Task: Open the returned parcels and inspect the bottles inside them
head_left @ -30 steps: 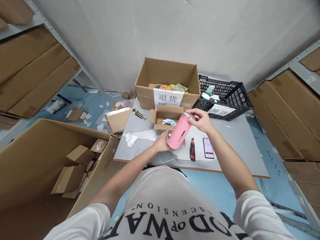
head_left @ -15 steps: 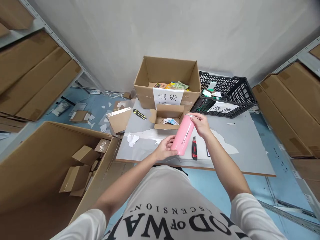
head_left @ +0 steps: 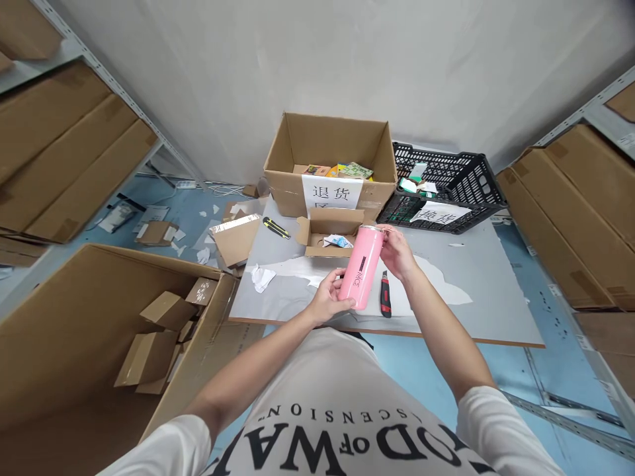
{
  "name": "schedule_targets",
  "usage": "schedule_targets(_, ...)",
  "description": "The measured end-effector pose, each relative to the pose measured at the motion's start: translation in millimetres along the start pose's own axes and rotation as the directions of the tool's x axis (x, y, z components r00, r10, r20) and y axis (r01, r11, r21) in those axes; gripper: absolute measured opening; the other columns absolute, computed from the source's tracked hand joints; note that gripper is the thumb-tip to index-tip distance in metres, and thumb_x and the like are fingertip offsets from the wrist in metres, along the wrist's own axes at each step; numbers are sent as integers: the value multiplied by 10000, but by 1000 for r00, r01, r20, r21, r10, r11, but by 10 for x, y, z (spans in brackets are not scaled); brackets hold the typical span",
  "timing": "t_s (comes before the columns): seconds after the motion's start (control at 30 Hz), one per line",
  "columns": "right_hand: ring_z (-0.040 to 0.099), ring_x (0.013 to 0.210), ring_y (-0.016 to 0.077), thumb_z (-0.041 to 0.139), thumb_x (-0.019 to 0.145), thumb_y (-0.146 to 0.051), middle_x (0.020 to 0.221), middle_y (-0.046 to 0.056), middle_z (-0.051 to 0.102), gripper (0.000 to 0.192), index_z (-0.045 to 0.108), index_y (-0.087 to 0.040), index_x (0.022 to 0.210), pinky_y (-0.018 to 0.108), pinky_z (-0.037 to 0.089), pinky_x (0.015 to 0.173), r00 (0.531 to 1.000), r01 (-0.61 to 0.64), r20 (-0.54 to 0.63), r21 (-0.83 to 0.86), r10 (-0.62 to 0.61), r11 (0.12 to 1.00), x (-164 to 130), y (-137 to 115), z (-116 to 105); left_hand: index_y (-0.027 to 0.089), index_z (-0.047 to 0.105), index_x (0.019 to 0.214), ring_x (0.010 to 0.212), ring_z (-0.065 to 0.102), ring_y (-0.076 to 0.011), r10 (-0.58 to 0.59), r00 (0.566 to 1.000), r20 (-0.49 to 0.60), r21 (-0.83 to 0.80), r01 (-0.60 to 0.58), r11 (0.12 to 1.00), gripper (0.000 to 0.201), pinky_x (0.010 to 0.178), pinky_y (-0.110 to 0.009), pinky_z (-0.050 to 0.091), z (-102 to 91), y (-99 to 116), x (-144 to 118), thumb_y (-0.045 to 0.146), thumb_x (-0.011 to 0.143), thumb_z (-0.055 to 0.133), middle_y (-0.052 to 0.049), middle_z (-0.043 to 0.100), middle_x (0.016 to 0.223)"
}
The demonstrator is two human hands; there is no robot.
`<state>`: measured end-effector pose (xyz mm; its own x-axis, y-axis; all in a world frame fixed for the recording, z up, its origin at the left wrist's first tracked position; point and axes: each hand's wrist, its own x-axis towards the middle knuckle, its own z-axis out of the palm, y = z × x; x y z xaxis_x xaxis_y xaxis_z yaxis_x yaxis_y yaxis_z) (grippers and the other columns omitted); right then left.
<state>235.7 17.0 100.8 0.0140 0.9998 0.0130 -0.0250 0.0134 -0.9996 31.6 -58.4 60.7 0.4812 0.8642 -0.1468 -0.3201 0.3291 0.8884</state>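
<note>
A pink bottle [head_left: 364, 268] with dark lettering leans slightly to the right above the table's front part. My left hand [head_left: 331, 295] is closed round its lower end, thumb near the base. At the top right, by the silvery rim, the bent fingers of my right hand [head_left: 397, 251] grip the bottle, partly hidden behind it. Just right of the bottle lies a red and black utility knife [head_left: 385, 295]. Behind it stands a small open cardboard box [head_left: 317, 248] with a crumpled white and blue wrapper [head_left: 338, 241] inside.
A large labelled carton [head_left: 282, 188] and a black plastic crate [head_left: 483, 192] stand at the table's back. A yellow and black cutter [head_left: 276, 228] and torn paper [head_left: 262, 277] lie left. A big carton [head_left: 99, 254] holding small boxes stands on the left; shelves flank both sides.
The bottle has turned about its length, so its lettering faces me more, and it stands more upright. My right hand has shifted from over the lid to its right side.
</note>
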Motion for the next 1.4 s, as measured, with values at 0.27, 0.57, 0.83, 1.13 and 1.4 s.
schedule_targets(0.27, 526, 1127, 300, 299, 864, -625, 1297, 147, 513, 643, 284, -251, 1387, 471, 434, 859, 970, 18, 243, -95, 5, 995, -164, -114, 84, 231, 476, 1253, 1004, 631, -330, -136, 972, 190, -270, 185, 945, 797, 779, -442, 516, 32, 131, -58, 466, 540, 742, -118, 616, 1177)
schedule_targets(0.57, 600, 1007, 238, 481, 781, -664, 1314, 63, 537, 594, 433, -310, 1255, 346, 516, 734, 993, -36, 109, -20, 38, 999, -128, -154, 142, 141, 575, 1159, 1059, 599, -363, -143, 975, 169, -238, 181, 954, 697, 816, -452, 506, -3, 79, -49, 566, 616, 674, -169, 616, 1166)
schedule_targets(0.83, 588, 760, 157, 660, 699, -559, 1031, 13, 631, 494, 512, -304, 1095, 293, 521, 636, 988, -139, -59, 84, 144, 987, -114, -101, 103, 235, 403, 1200, 1036, 586, -240, 12, 989, -144, 103, 3, 995, 953, 789, -370, 540, -9, -71, -90, 400, 401, 898, -134, 426, 1302)
schedule_targets(1.13, 556, 807, 154, 720, 654, -533, 1040, -5, 604, 502, 526, -315, 1062, 279, 508, 637, 977, -169, -104, 159, 186, 973, -157, -117, 154, 216, 439, 1022, 977, 576, -184, 120, 971, -206, 141, -92, 986, 656, 760, -291, 518, 86, -102, -65, 370, 527, 841, -68, 518, 1100)
schedule_targets(1.4, 574, 1021, 218, 716, 661, -576, 1239, 9, 573, 619, 516, -371, 1210, 348, 508, 789, 997, -77, -7, 262, 81, 962, -210, -128, 79, 197, 484, 1033, 858, 609, -183, 71, 983, -171, -158, -99, 982, 663, 711, -284, 489, 33, -84, -77, 392, 501, 830, -55, 606, 984)
